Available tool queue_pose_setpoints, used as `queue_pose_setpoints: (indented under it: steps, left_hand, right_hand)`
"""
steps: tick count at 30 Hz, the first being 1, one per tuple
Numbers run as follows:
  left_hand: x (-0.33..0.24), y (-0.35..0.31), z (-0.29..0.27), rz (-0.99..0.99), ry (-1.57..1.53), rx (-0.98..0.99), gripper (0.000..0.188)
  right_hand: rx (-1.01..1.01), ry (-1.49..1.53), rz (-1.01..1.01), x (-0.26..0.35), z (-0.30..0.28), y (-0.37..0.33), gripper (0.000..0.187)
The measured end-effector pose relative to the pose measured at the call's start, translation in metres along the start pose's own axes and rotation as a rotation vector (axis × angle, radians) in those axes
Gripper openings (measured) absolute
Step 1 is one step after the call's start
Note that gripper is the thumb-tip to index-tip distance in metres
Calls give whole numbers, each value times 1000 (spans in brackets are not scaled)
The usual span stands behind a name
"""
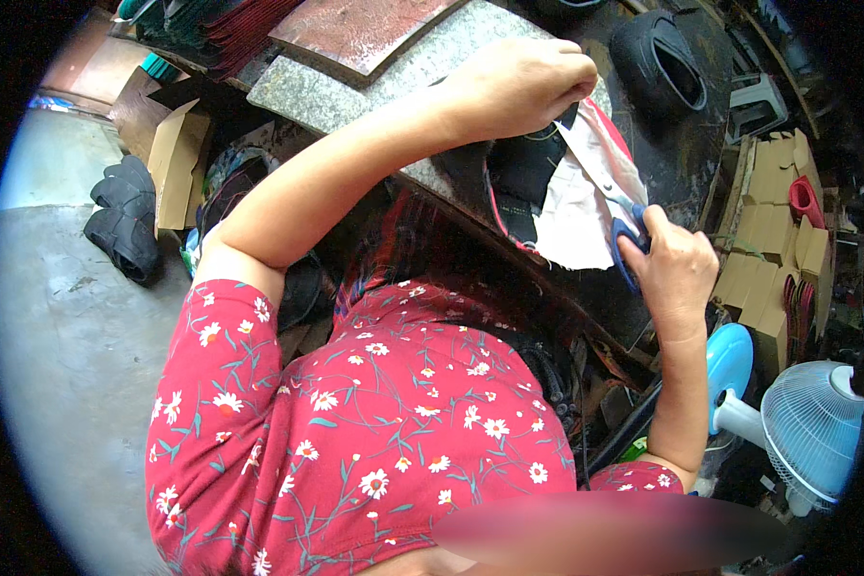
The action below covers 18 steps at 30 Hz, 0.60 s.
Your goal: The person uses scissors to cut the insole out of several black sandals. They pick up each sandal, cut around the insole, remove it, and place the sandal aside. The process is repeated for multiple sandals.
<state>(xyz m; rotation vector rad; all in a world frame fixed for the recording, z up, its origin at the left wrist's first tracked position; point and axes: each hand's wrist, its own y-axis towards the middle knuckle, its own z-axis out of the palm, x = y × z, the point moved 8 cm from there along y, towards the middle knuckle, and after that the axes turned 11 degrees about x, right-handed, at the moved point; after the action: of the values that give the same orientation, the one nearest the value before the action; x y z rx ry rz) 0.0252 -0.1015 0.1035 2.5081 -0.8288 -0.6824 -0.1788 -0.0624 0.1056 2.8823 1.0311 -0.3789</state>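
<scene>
My right hand (pixel 674 269) is closed round the blue handles of a pair of scissors (pixel 627 235). The scissor blades point up and away, lying over a piece of white fabric (pixel 576 216) with a red edge. At the fabric's far end my left hand (pixel 528 86) is closed with the fingers curled down, gripping its top; the fingertips are partly hidden. Below the fabric, to the left, lie black pieces (pixel 523 178) with a thin red edging. Whether the blades are cutting at this moment is not clear.
A grey stone slab (pixel 293 91) with a reddish-brown board (pixel 365 34) on it lies at the back. Black shoe-like pieces (pixel 658 62) sit at the far right. Cardboard boxes (pixel 768 250) and a white-and-blue fan (pixel 816 432) stand right; more black pieces (pixel 125 221) lie on the left floor.
</scene>
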Motion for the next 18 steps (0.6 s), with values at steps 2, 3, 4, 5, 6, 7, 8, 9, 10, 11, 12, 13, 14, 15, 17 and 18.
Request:
queue_pose_setpoints:
  steps: [2,3,4,5,6,7,8,9,10,11,12,13,14,15,17,18]
  left_hand:
    - [-12,-10,-32,80,-93,-148,16]
    - [-23,-16,-41,128,-109,-126,19]
    - [-36,-22,-44,133,-157,-92,19]
    - [-52,-30,-48,182,-141,-51,26]
    - [-71,-42,-46,243,-162,32,42]
    - [-90,-54,-35,247,-112,191,64]
    - [-106,-64,-26,271,-72,252,71]
    - [-118,-70,-12,299,-9,353,58]
    - [-125,-73,-5,298,187,332,43]
    - [-122,-74,-5,246,245,304,39]
    - [-116,-76,5,193,318,421,36]
    - [-115,-73,-8,191,282,278,34]
    - [-109,-72,-14,170,265,270,33]
    - [-107,-71,-38,175,203,71,30]
    - [-88,-71,-71,50,-16,-107,25]
    - [-78,-74,-88,-12,-126,-223,22]
  right_hand:
    - [35,39,55,-8,7,-2,34]
    - [49,103,82,-14,10,-4,34]
    - [38,170,86,-20,12,-7,34]
    - [-1,230,79,-25,12,-10,33]
    - [-43,319,108,-35,11,-14,33]
    - [-104,402,121,-43,9,-19,33]
    - [-149,502,154,-53,8,-23,33]
    - [-132,758,293,-71,19,-25,31]
    - [-158,841,367,-83,22,-29,30]
    - [-108,651,420,-92,21,-28,30]
    - [-5,489,527,-103,25,-30,29]
    - [13,385,570,-110,27,-28,30]
    - [36,345,564,-112,32,-25,31]
    - [44,290,555,-113,37,-22,31]
    - [144,175,583,-114,54,-20,33]
    - [80,404,559,-114,61,-20,33]
